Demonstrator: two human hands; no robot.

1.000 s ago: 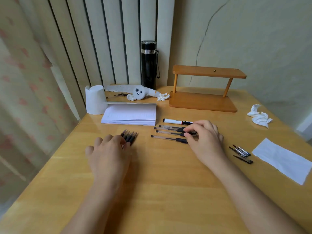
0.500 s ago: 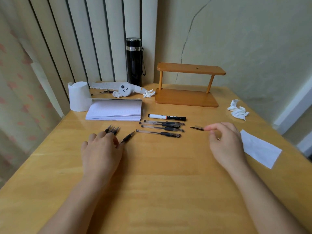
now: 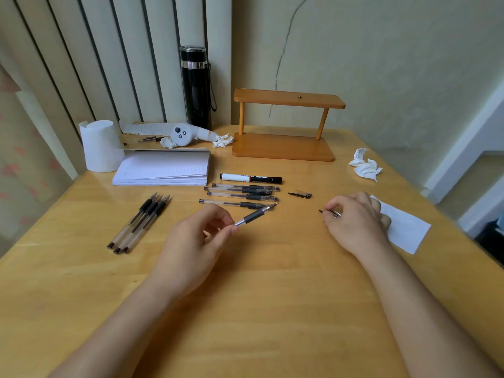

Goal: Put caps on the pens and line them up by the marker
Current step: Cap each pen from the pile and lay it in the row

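A black-and-white marker [image 3: 251, 178] lies mid-table. Several capped clear pens [image 3: 242, 193] lie in a row right below it. Three uncapped pens [image 3: 139, 222] lie bundled at the left. My left hand [image 3: 199, 241] holds an uncapped pen [image 3: 255, 214] by its barrel, tip pointing right and up, near the row's lowest pen. My right hand [image 3: 357, 222] pinches a pen cap [image 3: 328, 212] just above the table. One loose cap [image 3: 300, 195] lies between the row and my right hand.
An open notebook [image 3: 163, 167] and a white paper roll [image 3: 99, 145] sit at the back left, a black flask [image 3: 196, 88] and a wooden shelf [image 3: 283, 126] behind. Crumpled tissue [image 3: 365, 165] and a white paper sheet [image 3: 406, 227] lie at the right.
My left hand lifted one uncapped pen from the bundle and carried it to the right. My right hand left the row of pens, moved right and picked up a cap.
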